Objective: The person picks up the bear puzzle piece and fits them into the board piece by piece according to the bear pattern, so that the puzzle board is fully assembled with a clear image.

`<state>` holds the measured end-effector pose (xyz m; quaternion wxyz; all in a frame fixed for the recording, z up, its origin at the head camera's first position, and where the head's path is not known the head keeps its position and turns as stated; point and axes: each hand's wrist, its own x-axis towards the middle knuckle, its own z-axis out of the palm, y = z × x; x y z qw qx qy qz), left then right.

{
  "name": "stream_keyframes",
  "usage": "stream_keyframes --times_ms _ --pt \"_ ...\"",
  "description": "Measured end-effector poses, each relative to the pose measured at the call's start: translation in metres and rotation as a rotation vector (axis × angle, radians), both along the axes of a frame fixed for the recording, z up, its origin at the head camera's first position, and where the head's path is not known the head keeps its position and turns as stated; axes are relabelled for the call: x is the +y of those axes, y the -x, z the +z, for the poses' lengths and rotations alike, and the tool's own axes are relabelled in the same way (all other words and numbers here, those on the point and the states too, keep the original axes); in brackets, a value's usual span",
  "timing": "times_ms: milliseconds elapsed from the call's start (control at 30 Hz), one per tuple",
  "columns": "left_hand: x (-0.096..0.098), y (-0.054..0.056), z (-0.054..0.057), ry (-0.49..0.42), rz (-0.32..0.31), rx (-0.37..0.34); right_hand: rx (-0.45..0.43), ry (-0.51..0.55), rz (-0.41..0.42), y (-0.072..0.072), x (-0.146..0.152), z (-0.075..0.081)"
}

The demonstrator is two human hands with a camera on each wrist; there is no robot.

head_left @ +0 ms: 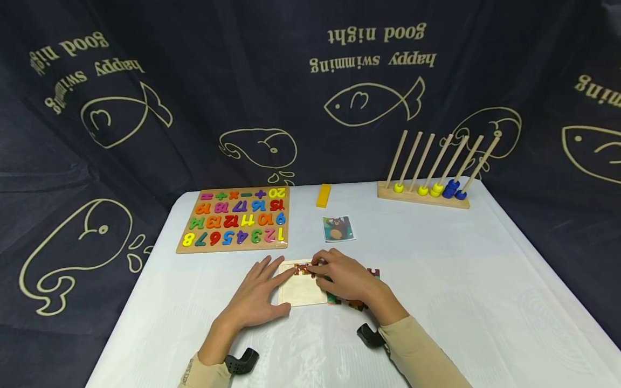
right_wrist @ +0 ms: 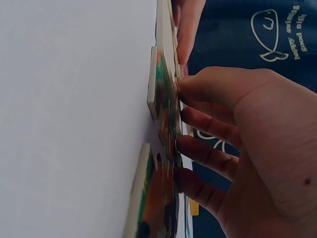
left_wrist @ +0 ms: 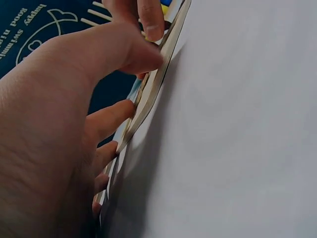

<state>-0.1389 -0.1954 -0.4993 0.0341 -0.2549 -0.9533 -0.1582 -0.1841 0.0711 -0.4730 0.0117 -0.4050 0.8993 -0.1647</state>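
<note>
A shallow wooden puzzle tray (head_left: 303, 293) lies on the table in the head view. Brown-red jigsaw pieces (head_left: 302, 269) sit along its far edge. My left hand (head_left: 257, 296) rests over the tray's left side, fingers extended, its index fingertip at these pieces and its thumb by the near left corner. My right hand (head_left: 346, 275) bends its fingers over the far right part of the tray and pinches a puzzle piece, mostly hidden by the fingers. More loose pieces (right_wrist: 156, 198) lie right of the tray, partly under my right hand and wrist.
Beyond the tray lies a bear picture card (head_left: 338, 229), with a yellow block (head_left: 323, 195) behind it. A wooden number board (head_left: 233, 220) is at the back left. A peg stand (head_left: 422, 198) with yellow and blue beads stands at the back right, before a dark printed curtain (head_left: 271, 81).
</note>
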Motion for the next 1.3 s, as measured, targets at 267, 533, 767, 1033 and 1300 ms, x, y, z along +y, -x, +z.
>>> stream_keyframes --times_ms 267,533,767,1033,1300 --pt "-0.001 0.000 0.000 -0.015 0.005 0.008 0.026 -0.002 0.011 -0.001 -0.002 -0.001" --pt "-0.006 -0.004 -0.001 -0.042 0.000 0.000 0.050 -0.022 0.015 -0.004 -0.006 -0.003" --pt "-0.007 -0.002 -0.002 -0.094 -0.002 -0.002 0.075 -0.039 -0.009 -0.006 -0.010 0.000" --pt "-0.004 0.000 -0.005 -0.121 -0.011 -0.011 0.055 -0.017 -0.033 -0.005 -0.007 -0.001" --pt "-0.003 0.002 -0.005 -0.118 -0.007 0.008 0.170 -0.128 -0.023 -0.011 -0.007 0.002"
